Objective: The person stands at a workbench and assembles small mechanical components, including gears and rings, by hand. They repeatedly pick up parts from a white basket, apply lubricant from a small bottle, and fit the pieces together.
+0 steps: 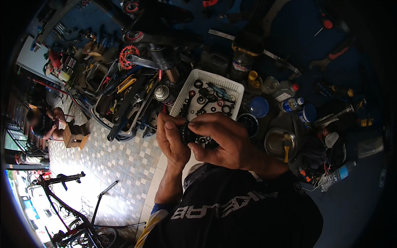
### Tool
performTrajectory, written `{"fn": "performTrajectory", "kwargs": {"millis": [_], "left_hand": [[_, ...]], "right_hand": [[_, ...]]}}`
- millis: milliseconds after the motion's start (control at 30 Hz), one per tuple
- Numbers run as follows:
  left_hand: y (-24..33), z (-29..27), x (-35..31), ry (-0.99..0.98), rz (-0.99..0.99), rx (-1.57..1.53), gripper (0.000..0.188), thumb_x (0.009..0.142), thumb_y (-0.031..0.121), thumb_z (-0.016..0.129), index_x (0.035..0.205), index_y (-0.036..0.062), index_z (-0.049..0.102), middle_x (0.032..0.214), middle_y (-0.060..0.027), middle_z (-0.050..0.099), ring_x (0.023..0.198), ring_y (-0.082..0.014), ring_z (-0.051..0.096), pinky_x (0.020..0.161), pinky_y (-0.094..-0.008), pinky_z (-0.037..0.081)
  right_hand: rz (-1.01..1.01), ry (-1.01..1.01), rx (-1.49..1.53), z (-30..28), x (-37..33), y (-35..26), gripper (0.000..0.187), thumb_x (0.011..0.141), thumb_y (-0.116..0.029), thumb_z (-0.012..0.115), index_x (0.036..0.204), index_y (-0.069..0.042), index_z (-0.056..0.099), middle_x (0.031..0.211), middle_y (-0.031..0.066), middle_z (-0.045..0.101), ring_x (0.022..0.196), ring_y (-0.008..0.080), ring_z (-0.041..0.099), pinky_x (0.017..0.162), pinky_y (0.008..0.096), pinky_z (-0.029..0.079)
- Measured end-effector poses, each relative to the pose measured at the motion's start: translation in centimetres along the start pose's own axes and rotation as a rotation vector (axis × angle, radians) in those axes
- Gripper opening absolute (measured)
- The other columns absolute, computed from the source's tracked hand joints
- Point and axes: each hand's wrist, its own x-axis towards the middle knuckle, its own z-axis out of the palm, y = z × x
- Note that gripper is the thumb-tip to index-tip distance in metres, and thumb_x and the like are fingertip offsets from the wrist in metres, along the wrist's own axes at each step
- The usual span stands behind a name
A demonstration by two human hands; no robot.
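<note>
You have the dark round part (pixel 188 134) between your two hands, in front of your chest. Your left hand (pixel 171 142) is curled narrowly around its 9 o'clock side, with the thumb up; which of these fingers press on it, I cannot tell. Your right hand (pixel 223 138) holds it from 3 o'clock, with the index finger above and the thumb below, in a narrow pinch. It seems that two hands share the part so that it is steady and can be turned finely. So the part lies near the fingertips, not deep in either palm, and its lower side is in shadow.

From this grip, the white basket (pixel 220 79) is at 1 o'clock, just beyond your fingers, probably to gather the small rings and loose parts within reach. The spray can (pixel 162 93) stands at 11 o'clock. At 3 o'clock, the metal tray (pixel 273 142) carries a yellow brush (pixel 287 152), perhaps so that its bristles do not dirty the bench.
</note>
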Motion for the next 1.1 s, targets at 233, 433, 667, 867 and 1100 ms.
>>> {"fn": "performTrajectory", "kwargs": {"millis": [233,433,667,867,1100], "left_hand": [[0.2,0.1,0.0,-0.013,-0.009,-0.026,0.035,0.106,0.028,0.037,0.084,0.0052,0.052,0.078,-0.0013,0.051,0.075,-0.0082,0.044,0.07,-0.0247,0.037],[0.5,0.3,0.1,-0.019,-0.01,-0.049,0.035,0.106,0.028,0.038,0.083,0.0053,0.053,0.077,-0.0009,0.051,0.073,-0.0082,0.043,0.07,-0.0247,0.036],[0.5,0.4,0.2,-0.03,0.013,-0.009,0.039,0.106,0.03,0.037,0.081,0.0046,0.053,0.074,-0.0007,0.049,0.071,-0.0085,0.041,0.067,-0.026,0.035],[0.9,0.6,0.5,-0.052,0.016,0.054,0.039,0.105,0.029,0.036,0.081,0.004,0.053,0.071,-0.0008,0.048,0.068,-0.0094,0.041,0.064,-0.0271,0.035],[0.7,1.0,0.8,-0.011,-0.013,0.058,0.037,0.105,0.028,0.036,0.083,0.0037,0.053,0.072,-0.0011,0.049,0.068,-0.0093,0.042,0.064,-0.0265,0.036]], "right_hand": [[-0.109,0.027,-0.101,0.1,0.2,-0.1,0.033,0.085,-0.018,0.08,0.105,0.004,0.067,0.107,0.0169,0.067,0.089,0.0239,0.07,0.071,0.0306,0.061],[-0.169,0.046,-0.161,0.2,0.4,-0.1,0.03,0.086,-0.016,0.078,0.103,0.006,0.066,0.104,0.0174,0.067,0.087,0.0248,0.07,0.069,0.0317,0.06],[-0.178,0.061,-0.196,0.2,0.3,-0.2,0.03,0.082,-0.011,0.078,0.105,0.005,0.066,0.103,0.0155,0.066,0.086,0.0256,0.069,0.07,0.0322,0.059],[-0.185,0.077,-0.211,0.2,0.1,0.1,0.033,0.081,-0.009,0.078,0.107,0.005,0.066,0.102,0.0142,0.066,0.087,0.0255,0.068,0.07,0.0324,0.058],[-0.145,0.117,-0.151,0.2,0.2,0.5,0.037,0.082,-0.011,0.078,0.113,0.003,0.062,0.106,0.0146,0.065,0.089,0.026,0.068,0.07,0.0325,0.059]]}}
